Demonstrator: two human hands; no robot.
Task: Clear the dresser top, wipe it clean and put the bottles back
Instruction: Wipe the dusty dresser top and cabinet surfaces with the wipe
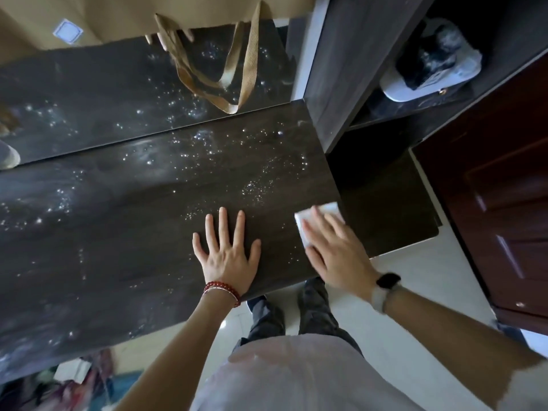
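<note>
Head view: dark tabletop (pixel 124 232), speckled with droplets, runs off frame at left. Left hand (pixel 226 250) lies flat, fingers spread. Right hand (pixel 335 256) presses white cloth (pixel 308 221) at right edge with straight fingers, hiding most of it. Bottles out of view

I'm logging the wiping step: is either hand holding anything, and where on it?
The right hand presses flat on a white wipe at the dresser top's right end, covering its near part. The left hand lies flat, holding nothing.

White tile floor (pixel 394 295); dark door (pixel 504 203)
</note>
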